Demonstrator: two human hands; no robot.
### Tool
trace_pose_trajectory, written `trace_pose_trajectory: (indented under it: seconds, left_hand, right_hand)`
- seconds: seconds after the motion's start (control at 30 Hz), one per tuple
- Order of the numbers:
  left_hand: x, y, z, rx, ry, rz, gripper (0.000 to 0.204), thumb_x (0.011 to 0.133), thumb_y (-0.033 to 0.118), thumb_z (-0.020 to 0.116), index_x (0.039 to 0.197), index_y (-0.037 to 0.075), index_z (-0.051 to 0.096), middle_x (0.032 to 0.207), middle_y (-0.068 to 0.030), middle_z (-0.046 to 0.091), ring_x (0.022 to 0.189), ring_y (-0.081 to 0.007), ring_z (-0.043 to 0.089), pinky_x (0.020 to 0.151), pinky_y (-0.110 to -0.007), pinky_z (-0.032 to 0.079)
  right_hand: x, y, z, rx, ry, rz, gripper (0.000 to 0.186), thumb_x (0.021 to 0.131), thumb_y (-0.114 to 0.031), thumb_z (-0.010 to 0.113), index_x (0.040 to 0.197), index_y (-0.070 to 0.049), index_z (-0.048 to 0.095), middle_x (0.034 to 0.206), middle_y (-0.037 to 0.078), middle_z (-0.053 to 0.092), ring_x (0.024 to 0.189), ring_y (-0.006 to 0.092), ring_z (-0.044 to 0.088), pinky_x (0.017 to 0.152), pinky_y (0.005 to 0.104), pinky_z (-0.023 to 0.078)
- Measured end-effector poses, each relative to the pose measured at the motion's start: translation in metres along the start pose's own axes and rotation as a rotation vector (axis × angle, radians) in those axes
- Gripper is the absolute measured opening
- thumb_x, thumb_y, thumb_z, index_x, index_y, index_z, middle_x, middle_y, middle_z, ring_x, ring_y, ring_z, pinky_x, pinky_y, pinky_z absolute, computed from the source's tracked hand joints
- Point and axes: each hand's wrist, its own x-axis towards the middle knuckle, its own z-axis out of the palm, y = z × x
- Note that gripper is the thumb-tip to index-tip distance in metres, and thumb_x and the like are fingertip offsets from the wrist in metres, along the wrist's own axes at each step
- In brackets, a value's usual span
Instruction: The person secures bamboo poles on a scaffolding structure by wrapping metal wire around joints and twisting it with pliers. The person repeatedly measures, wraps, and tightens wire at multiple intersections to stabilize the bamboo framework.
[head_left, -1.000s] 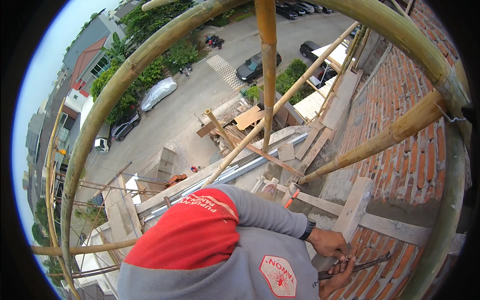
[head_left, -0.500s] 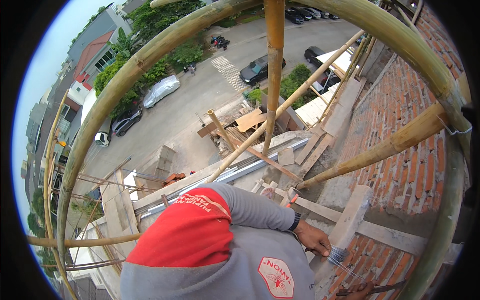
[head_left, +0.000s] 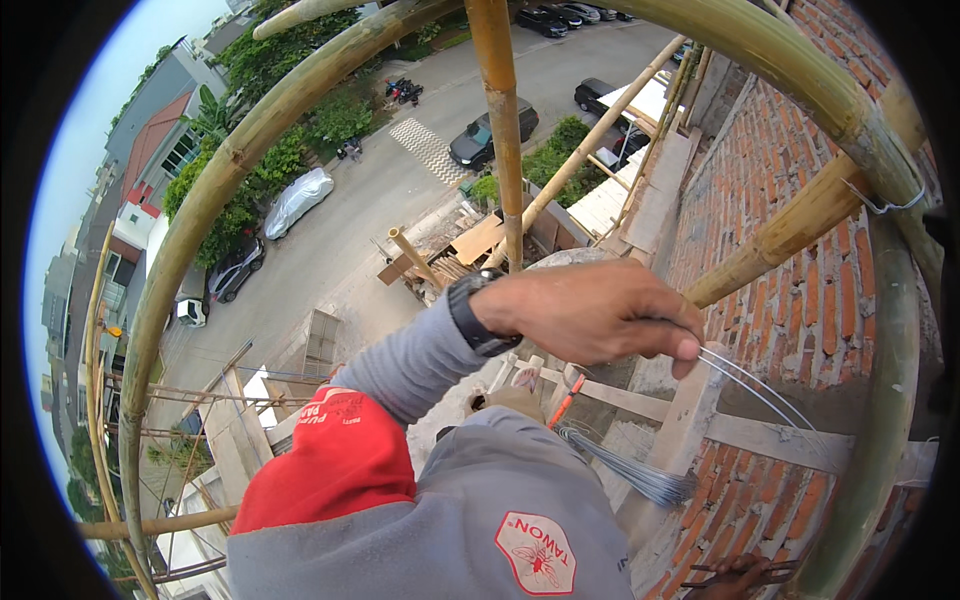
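My left hand [head_left: 600, 312], at the end of a grey sleeve with a dark wristwatch, is raised in front of me. Its thumb and fingers pinch two thin strands of wire [head_left: 752, 387], which curve down to the right toward a bamboo pole. Below it, a bundle of grey tie wire [head_left: 640, 470] hangs beside my body. Near the bundle sits a tool with an orange handle [head_left: 567, 402]. At the lower right edge, my right hand [head_left: 738, 580] closes around a dark metal tool [head_left: 782, 572] that looks like pincers; part of that hand is cut off.
Curved-looking bamboo poles [head_left: 225, 170] frame me, with an upright pole [head_left: 497, 130] ahead. Bare brickwork [head_left: 790, 250] rises at the right, with concrete beams [head_left: 690, 420] below. Far down lie a street [head_left: 350, 200] and parked cars [head_left: 490, 135].
My left hand has moved up and away from the wire bundle, with two strands in its fingers. The bundle now shows more fully. My right hand stays low with the dark tool.
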Motion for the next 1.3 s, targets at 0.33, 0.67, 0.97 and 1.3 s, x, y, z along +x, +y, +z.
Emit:
trace_pose_trajectory:
  seconds: [0.33,0.67,0.97,1.3]
  left_hand:
    - [-0.132,-0.031,-0.091,-0.126,0.427,-0.329,0.036,0.109,0.034,0.055,0.093,0.004,0.066,0.066,0.0084,0.045,0.056,-0.0012,0.030,0.050,-0.023,0.021]
    - [-0.046,-0.086,-0.016,-0.300,0.661,0.072,0.035,0.109,0.039,0.053,0.096,0.009,0.063,0.078,0.0071,0.050,0.073,-0.0035,0.044,0.066,-0.024,0.038]
    - [-0.128,-0.045,-0.147,-0.023,1.229,0.070,0.032,0.109,0.036,0.054,0.098,0.008,0.066,0.069,0.0107,0.040,0.060,-0.0020,0.031,0.052,-0.020,0.024]
    - [-0.156,-0.103,-0.103,-0.139,1.270,0.064,0.032,0.108,0.036,0.056,0.099,0.008,0.069,0.069,0.0099,0.041,0.062,-0.0024,0.033,0.054,-0.021,0.025]
  right_hand:
    - [-0.049,-0.042,0.108,-0.042,-0.477,-0.114,0.040,0.106,-0.034,0.057,0.104,0.005,0.067,0.073,0.006,0.061,0.059,0.0119,0.055,0.056,0.0274,0.042]
    - [-0.065,-0.021,0.127,-0.072,-0.699,-0.262,0.035,0.104,-0.027,0.064,0.111,0.008,0.065,0.079,0.010,0.064,0.057,0.0121,0.055,0.049,0.0253,0.041]
    - [-0.041,-0.009,0.136,-0.221,-0.579,-0.195,0.034,0.105,-0.028,0.063,0.110,0.005,0.066,0.081,0.006,0.062,0.061,0.0092,0.051,0.051,0.0246,0.039]
    - [-0.003,0.019,0.178,-0.681,-0.248,-1.207,0.022,0.100,-0.016,0.070,0.114,0.001,0.071,0.105,0.013,0.074,0.087,0.0250,0.071,0.070,0.0358,0.057]
